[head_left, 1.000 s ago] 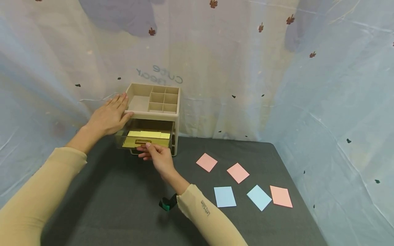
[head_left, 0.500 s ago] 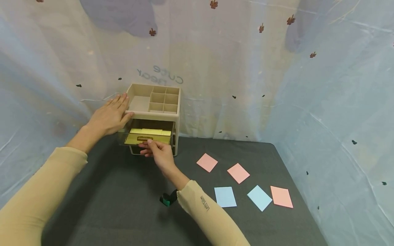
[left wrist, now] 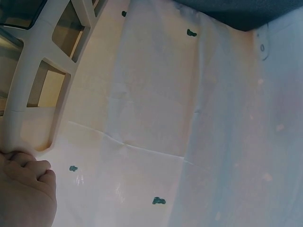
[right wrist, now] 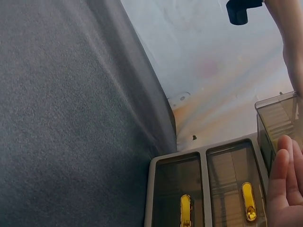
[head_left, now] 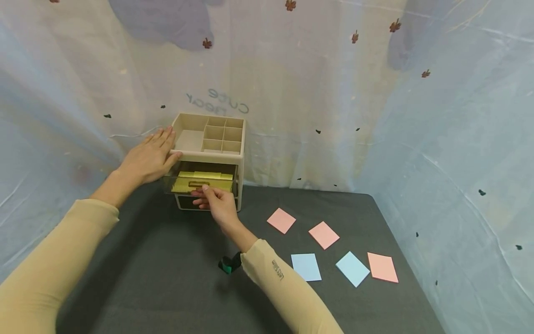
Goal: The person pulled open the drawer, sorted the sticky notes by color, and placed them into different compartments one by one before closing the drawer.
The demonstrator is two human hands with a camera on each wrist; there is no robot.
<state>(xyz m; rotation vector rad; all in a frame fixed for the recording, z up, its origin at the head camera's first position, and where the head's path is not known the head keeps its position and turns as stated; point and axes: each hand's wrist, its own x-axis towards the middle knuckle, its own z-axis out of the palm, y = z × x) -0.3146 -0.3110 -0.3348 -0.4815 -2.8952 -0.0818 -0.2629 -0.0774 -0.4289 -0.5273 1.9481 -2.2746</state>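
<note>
"What's there?"

"Left hand (head_left: 148, 157), fingers straight, on the left edge of the desk organizer (head_left: 212, 157); right hand (head_left: 221, 208), fingers nearly straight, at its protruding upper drawer (head_left: 168, 184)."

"Risk?"

"Yellow sticky notes (head_left: 207, 175) inside could jam it, if stacked high."

Beige organiser (head_left: 208, 158); smoky drawer (head_left: 168, 184); yellow notes (head_left: 200, 175); pink notes (head_left: 281, 221); pale-blue notes (head_left: 306, 267); dark-grey tabletop (head_left: 167, 273); pale curtain (head_left: 300, 93), brown clovers (head_left: 395, 26).

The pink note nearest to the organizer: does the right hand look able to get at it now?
Probably yes: the right hand would first have to leave the drawer front, but nothing visible stands on the table between hand and pink note.
</note>
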